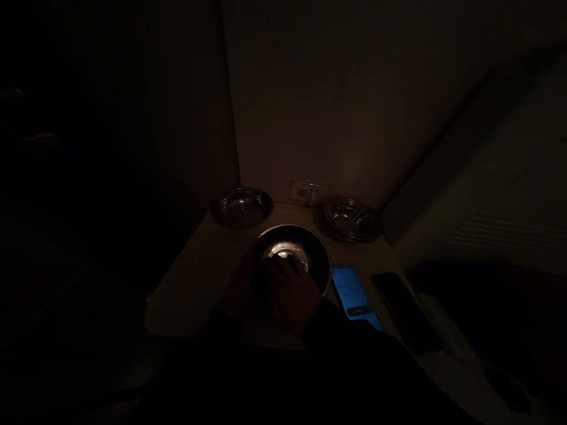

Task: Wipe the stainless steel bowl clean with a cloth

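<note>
A round metal bowl (319, 251) with a shiny bottom stands on the small wooden table in front of me. My left hand (239, 289) is at the bowl's left side, gripping its rim; its fingers are mostly lost in the dark. Over the near rim reaches my right hand (295, 295), its bent fingers down inside against the bottom. A dark patch lies under those fingers, and what it is I cannot make out. Just right of the bowl lies a phone (354, 292) with a lit blue screen.
A shallow metal dish (242, 209) sits at the table's back left. Several stacked metal plates (351, 219) stand at the back right. A wall socket (309, 192) is behind the table (190, 283). A dark flat object (410, 313) lies right of the phone. The room is very dim.
</note>
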Motion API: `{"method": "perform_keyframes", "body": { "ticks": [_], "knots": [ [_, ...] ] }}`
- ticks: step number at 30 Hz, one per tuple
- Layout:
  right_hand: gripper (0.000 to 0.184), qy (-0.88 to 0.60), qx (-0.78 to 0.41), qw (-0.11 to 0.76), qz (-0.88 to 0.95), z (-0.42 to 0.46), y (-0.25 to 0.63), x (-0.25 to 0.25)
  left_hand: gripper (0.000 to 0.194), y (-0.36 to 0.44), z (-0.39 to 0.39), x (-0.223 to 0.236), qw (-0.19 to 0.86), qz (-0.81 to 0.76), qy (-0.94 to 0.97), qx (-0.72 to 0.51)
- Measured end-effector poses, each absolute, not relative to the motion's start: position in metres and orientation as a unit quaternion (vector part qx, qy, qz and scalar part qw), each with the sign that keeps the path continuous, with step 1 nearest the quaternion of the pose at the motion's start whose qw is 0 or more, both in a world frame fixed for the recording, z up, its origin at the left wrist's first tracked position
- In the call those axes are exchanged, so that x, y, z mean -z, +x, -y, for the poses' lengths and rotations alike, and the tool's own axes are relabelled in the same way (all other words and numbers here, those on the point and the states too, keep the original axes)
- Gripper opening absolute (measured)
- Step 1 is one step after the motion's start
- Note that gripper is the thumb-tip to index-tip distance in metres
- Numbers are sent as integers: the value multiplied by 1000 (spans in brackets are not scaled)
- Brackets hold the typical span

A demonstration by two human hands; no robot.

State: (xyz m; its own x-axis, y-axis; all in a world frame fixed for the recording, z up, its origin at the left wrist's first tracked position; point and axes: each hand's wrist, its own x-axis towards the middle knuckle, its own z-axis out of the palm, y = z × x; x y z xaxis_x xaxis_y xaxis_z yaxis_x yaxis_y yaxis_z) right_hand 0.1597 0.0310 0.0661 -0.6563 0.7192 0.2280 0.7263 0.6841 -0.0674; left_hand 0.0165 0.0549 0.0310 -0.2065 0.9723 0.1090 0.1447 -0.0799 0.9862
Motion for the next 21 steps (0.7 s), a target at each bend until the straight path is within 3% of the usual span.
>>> {"method": "perform_keyframes", "body": {
  "ticks": [10,15,21],
  "knots": [
    [46,-516,36,117,848,-47,175,-66,49,18,-52,-40,402,-569,480,-534],
    [44,-454,3,142,880,-45,157,-66,47,14,-55,-31,384,-609,484,-499],
    [35,-380,-19,100,919,-16,182,-69,47,18,-53,-39,374,-572,504,-528]
  ]
}}
